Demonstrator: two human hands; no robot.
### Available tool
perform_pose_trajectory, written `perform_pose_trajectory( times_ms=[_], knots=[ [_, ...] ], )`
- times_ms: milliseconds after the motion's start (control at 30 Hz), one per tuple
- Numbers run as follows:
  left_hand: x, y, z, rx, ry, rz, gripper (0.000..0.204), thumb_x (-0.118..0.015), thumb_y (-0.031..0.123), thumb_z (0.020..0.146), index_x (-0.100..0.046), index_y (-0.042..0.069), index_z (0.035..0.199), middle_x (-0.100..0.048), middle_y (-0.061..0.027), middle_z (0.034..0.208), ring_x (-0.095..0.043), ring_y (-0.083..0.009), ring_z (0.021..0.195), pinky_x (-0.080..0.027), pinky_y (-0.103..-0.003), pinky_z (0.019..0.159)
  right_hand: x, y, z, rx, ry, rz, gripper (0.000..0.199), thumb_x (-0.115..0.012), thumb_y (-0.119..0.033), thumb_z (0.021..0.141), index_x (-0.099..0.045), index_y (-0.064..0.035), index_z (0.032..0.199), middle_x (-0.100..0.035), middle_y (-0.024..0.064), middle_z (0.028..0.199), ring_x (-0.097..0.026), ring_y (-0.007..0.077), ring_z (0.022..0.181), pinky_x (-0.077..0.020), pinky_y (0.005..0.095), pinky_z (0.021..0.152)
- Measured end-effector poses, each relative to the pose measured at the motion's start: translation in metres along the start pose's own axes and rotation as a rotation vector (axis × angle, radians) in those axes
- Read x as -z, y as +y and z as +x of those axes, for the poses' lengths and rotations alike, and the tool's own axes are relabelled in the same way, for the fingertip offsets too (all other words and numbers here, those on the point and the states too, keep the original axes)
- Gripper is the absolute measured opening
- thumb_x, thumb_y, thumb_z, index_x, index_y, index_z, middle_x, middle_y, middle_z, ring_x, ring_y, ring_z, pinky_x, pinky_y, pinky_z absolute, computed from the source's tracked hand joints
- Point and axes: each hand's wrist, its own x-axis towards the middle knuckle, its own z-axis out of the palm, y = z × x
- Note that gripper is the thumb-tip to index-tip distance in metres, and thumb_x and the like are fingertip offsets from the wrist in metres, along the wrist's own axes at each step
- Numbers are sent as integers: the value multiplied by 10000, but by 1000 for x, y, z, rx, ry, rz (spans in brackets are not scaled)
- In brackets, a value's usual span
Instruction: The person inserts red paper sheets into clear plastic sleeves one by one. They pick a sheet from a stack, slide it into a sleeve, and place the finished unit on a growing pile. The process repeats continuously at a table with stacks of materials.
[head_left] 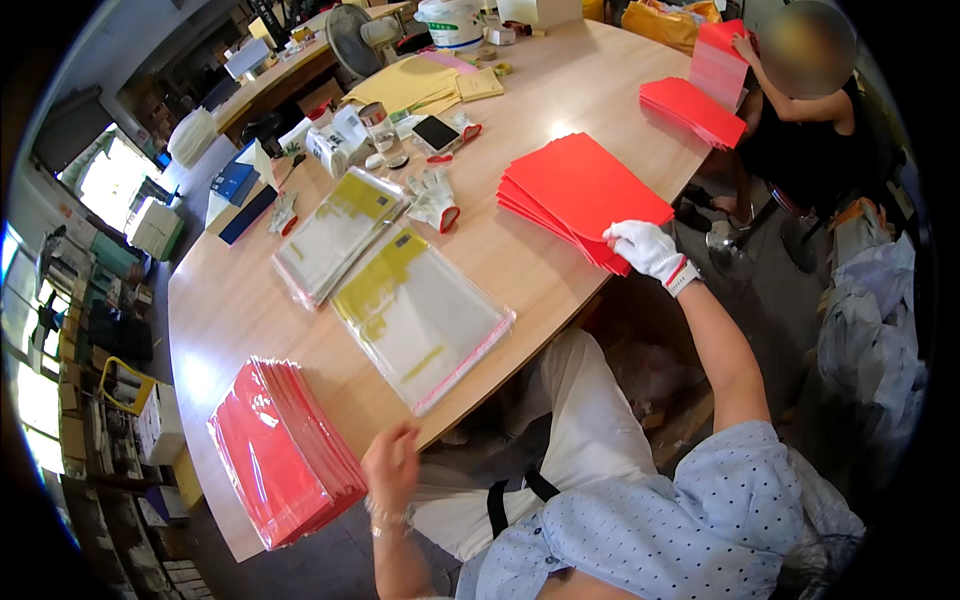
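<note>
A fanned stack of bright red card folders (pixel 590 190) lies near the table's right edge. My right hand (pixel 648 250), in a white glove with a red cuff, pinches the near corner of the stack's top folder. My bare left hand (pixel 390 465) hovers off the table's front edge, fingers loosely bent and apart, with nothing seen in it. Beside it, at the near left corner, is a pile of red folders in clear plastic sleeves (pixel 285 450). Two piles of clear plastic bags with yellow-green print lie in the middle: the nearer bags (pixel 430 320) and the farther bags (pixel 340 235).
White gloves (pixel 433 200), a glass jar (pixel 380 135) and a phone (pixel 437 133) lie beyond the bags. Yellow sheets (pixel 415 85), a fan (pixel 350 40) and a white bucket (pixel 450 25) stand farther back. At the right, another person handles red folders (pixel 690 110).
</note>
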Motion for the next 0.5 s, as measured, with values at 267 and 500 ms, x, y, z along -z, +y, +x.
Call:
perform_pose_trajectory(
  times_ms=[267,500],
  knots=[
    [-114,-63,66,-30,-341,662,357,-545,85,784,-533,21,1136,-532,-194,1141,-530,-358,1026,-455,-390,854,0,-79,-78,293,-120,-231,209,-671,-100,700,-568,-38,871,-603,124,953,-579,286,890,-480,331,798],
    [-113,-76,92,11,-298,748,117,-536,72,788,-597,60,887,-573,-116,940,-583,-281,883,-490,-377,762,-40,-8,-131,-951,614,1323,280,-550,-275,907,-533,-41,1060,-580,58,983,-568,182,891,-476,305,801]
  ],
)
